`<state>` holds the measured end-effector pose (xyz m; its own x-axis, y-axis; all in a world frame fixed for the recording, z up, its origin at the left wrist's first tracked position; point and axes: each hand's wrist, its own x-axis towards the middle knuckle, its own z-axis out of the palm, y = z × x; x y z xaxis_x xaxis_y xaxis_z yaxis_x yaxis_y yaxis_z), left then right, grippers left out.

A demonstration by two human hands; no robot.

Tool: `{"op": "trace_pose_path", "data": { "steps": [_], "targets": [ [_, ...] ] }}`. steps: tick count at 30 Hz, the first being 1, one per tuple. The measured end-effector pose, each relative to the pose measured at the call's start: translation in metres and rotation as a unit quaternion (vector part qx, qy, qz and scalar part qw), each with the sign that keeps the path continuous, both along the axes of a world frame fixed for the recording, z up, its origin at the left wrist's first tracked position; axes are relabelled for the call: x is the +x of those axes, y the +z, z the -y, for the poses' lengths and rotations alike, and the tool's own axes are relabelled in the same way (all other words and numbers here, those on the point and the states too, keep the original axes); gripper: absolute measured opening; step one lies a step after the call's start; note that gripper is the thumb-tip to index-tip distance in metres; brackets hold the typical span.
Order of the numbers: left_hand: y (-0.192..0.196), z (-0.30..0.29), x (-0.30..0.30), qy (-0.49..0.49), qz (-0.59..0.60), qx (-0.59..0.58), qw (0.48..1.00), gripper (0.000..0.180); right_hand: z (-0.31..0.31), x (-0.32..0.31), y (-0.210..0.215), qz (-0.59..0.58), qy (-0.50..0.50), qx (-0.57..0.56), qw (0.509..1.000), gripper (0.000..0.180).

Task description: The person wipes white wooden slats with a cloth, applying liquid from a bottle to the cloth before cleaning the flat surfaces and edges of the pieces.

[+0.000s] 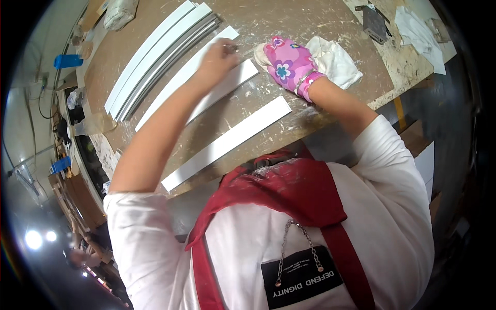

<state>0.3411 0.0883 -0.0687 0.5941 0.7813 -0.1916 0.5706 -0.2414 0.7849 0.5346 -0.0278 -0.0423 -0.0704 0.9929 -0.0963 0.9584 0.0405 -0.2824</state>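
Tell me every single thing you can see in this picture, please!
Stacked strips: several, white and grey, table's left side
Loose strips: three, white, around and below the left hand
Table: one, brown, under the strips
Cloths: two, white, beside the glove and at far right
Dark box-shaped thing: one, grey, upper right
Bundle: one, whitish, upper left
Blue things: two, blue, left edge
Lights: two, white, lower left
Clutter: uncountable, mixed colours, left background, too blurry
Apron: one, red, front
Shirt: one, white, under apron
Patch: one, black, chest, with chain
Glove: one, pink flowery, right hand
Left hand: one, bare, over strips
Right hand: one, gloved, by cloth
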Motion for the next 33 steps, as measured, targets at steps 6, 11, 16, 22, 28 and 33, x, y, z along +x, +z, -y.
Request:
{"op": "trace_pose_path", "data": {
  "steps": [6,11,16,22,28,33],
  "targets": [
    [0.028,-0.01,-0.062,0.043,-0.106,-0.041,0.993,0.03,-0.001,0.001,-0.011,-0.017,-0.02,0.034,0.999,0.027],
    [0.019,0.009,-0.047,-0.087,-0.21,-0.023,0.974,0.036,0.001,0.001,-0.009,-0.032,-0.023,0.056,0.998,0.022],
    [0.004,0.01,-0.025,-0.09,-0.188,-0.024,0.978,0.039,0.002,-0.001,-0.007,-0.013,-0.014,0.063,0.998,0.023],
    [0.01,0.01,0.003,-0.08,-0.219,-0.017,0.972,0.046,-0.002,-0.007,-0.001,0.013,-0.012,0.033,0.999,0.023],
    [0.011,0.015,0.014,-0.064,-0.23,-0.007,0.971,0.047,-0.002,-0.007,-0.001,0.02,-0.017,0.037,0.999,0.02],
    [0.01,0.02,0.019,-0.062,-0.234,0.018,0.97,0.049,-0.003,-0.007,-0.003,0.034,-0.008,0.008,0.999,0.029]
  ]
}}
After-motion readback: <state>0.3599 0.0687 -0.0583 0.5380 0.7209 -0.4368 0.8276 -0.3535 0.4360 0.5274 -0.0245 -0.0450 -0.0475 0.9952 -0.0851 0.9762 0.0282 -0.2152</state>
